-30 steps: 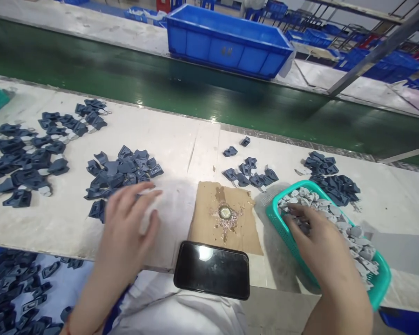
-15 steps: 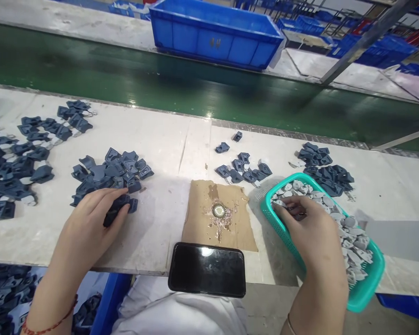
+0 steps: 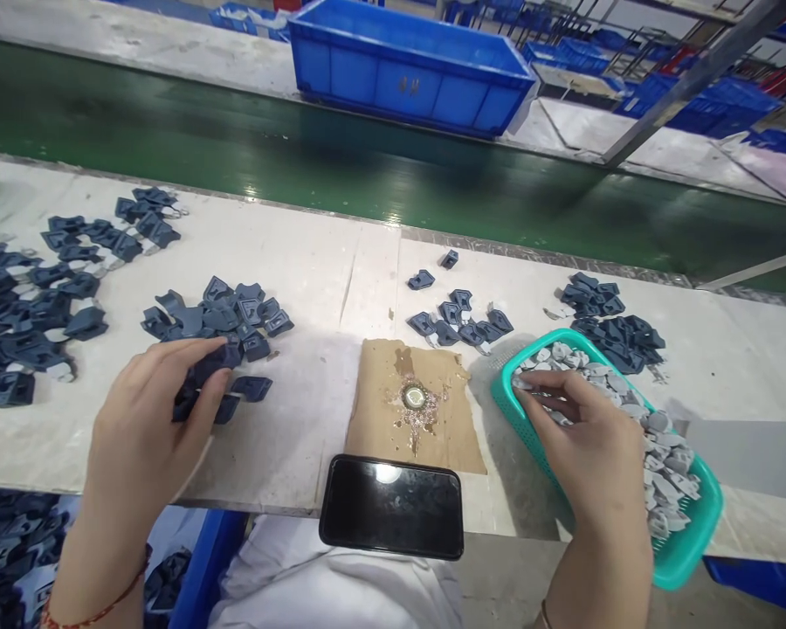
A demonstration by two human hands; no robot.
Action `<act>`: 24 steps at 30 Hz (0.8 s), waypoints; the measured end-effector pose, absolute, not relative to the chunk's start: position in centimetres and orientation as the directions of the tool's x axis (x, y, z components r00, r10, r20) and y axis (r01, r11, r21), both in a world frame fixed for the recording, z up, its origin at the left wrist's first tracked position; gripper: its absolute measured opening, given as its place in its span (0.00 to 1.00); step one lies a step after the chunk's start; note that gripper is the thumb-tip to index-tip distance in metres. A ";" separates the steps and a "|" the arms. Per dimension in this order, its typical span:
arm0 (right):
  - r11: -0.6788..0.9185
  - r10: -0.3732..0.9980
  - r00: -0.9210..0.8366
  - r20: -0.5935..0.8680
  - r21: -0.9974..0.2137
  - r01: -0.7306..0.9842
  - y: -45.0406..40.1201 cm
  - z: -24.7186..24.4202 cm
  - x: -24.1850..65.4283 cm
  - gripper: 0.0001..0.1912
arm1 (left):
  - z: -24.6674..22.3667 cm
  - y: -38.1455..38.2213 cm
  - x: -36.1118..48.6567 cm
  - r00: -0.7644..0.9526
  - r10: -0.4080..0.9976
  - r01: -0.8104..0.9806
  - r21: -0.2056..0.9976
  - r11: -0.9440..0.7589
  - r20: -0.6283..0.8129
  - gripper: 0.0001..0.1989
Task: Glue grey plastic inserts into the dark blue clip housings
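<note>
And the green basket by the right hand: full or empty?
Well filled. Light grey parts are heaped along most of the basket; bare wall shows at its near end. The right hand hides some.

Dark blue parts [image 3: 217, 314] in clusters; grey pieces [image 3: 668, 479] in green basket [image 3: 711, 511]

At six o'clock, a glossy phone [image 3: 391, 508] and matt brown paper [image 3: 375, 415], rough-edged; at four, a smooth plastic basket [image 3: 702, 528]; at twelve, a smooth plastic crate [image 3: 406, 83].
</note>
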State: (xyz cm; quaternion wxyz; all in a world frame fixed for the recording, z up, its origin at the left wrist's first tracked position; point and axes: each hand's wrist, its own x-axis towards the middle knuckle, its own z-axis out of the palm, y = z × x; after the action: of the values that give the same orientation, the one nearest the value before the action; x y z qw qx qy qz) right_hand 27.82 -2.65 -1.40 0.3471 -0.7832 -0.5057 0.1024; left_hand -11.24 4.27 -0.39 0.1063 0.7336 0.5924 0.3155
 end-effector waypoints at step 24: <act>0.067 0.934 0.294 0.201 -0.910 0.410 -2.1 -3.8 20.4 0.09 | -3.8 1.1 0.2 0.297 0.942 -0.015 0.986 0.166 -0.154 0.07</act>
State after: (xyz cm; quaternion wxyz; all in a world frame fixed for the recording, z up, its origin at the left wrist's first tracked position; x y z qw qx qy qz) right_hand 20.43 -2.13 -3.80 0.4992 -0.6307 -0.5330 0.2625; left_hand 0.24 1.10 -3.81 0.6177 0.5166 0.4489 0.3873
